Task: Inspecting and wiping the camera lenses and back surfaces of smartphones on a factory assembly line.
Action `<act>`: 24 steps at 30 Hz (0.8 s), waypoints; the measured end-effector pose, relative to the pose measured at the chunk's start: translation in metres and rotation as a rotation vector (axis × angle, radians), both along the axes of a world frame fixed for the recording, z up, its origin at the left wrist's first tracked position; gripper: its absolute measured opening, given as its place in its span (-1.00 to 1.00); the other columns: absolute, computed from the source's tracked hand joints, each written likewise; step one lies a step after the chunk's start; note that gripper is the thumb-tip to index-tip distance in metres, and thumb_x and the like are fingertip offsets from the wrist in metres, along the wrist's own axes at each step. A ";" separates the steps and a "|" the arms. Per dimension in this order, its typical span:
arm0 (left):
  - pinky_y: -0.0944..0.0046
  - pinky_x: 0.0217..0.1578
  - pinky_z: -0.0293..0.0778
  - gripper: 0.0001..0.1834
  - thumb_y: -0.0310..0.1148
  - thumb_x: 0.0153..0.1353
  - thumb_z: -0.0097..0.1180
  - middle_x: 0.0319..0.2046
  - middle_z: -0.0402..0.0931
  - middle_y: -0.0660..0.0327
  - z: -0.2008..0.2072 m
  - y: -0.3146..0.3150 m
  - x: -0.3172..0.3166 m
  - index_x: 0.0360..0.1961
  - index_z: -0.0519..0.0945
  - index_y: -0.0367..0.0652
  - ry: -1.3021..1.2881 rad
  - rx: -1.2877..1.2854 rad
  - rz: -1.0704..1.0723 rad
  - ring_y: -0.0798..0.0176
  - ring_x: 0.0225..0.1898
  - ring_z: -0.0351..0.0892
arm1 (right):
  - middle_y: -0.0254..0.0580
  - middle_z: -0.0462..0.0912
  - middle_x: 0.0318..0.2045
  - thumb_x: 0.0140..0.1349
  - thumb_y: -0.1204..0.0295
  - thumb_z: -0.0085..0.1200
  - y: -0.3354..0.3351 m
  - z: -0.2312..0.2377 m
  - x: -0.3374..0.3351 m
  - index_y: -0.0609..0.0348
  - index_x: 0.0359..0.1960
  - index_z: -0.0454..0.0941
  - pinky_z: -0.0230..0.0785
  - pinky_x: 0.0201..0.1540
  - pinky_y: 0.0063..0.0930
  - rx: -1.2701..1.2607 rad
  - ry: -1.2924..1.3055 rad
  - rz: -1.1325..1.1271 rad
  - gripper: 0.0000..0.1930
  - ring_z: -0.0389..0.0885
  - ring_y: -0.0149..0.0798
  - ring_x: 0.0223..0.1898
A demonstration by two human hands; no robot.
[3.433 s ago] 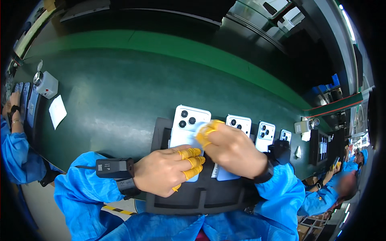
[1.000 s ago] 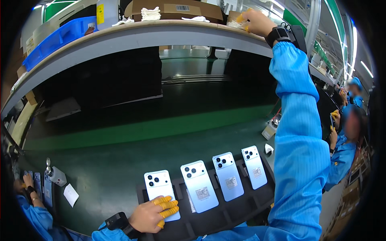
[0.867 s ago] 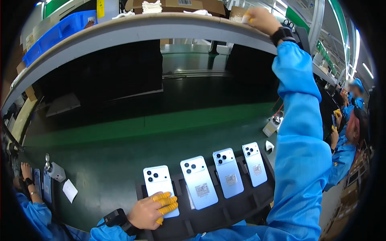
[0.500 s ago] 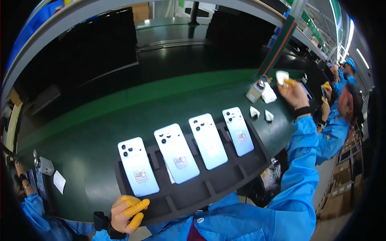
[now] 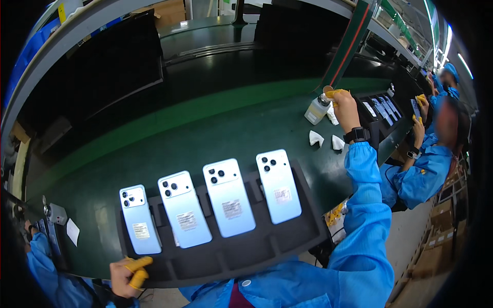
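A black compartmented tray (image 5: pixel 241 259) lies in front of me at the bench's near edge. Side by side in it rest several pale-blue phones (image 5: pixel 231 205), camera sides up, with printed labels on their backs. At the tray's near left corner, my left hand (image 5: pixel 125 276), with yellow finger cots, is closed on the rim. My right hand (image 5: pixel 345 110), also in yellow finger cots, is pinched at the top of a squat pump bottle (image 5: pixel 316 112) with its lid raised. A white wipe (image 5: pixel 330 96) shows only slightly between its fingers.
Two folded white wipes (image 5: pixel 316 138) lie on the green bench (image 5: pixel 205 136) near the bottle, with more white cloth (image 5: pixel 332 117) behind my wrist. At right, a co-worker (image 5: pixel 426 169) handles a phone beside another phone tray (image 5: pixel 382 113). Another bottle (image 5: pixel 57 214) stands at left.
My right hand has brought the wipe from the bottle's right onto its top. The view has shifted, so the tray and phones appear farther left. My left hand stays at the tray's corner.
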State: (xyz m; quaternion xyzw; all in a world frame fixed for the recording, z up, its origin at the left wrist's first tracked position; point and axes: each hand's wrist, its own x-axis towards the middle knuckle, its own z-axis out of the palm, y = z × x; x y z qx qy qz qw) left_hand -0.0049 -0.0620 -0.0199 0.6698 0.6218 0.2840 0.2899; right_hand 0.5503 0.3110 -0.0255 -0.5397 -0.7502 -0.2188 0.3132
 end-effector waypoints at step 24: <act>0.11 0.36 0.02 -0.47 -0.14 0.27 0.00 0.14 0.42 0.12 -0.032 0.169 0.175 0.21 0.39 -0.15 0.209 0.355 -1.073 0.17 0.26 0.29 | -0.13 0.55 -0.31 -0.15 0.54 0.16 -0.128 -0.008 -0.151 0.33 -0.32 0.61 0.46 -0.09 -0.35 -0.175 -0.058 0.805 -0.73 0.55 -0.12 -0.20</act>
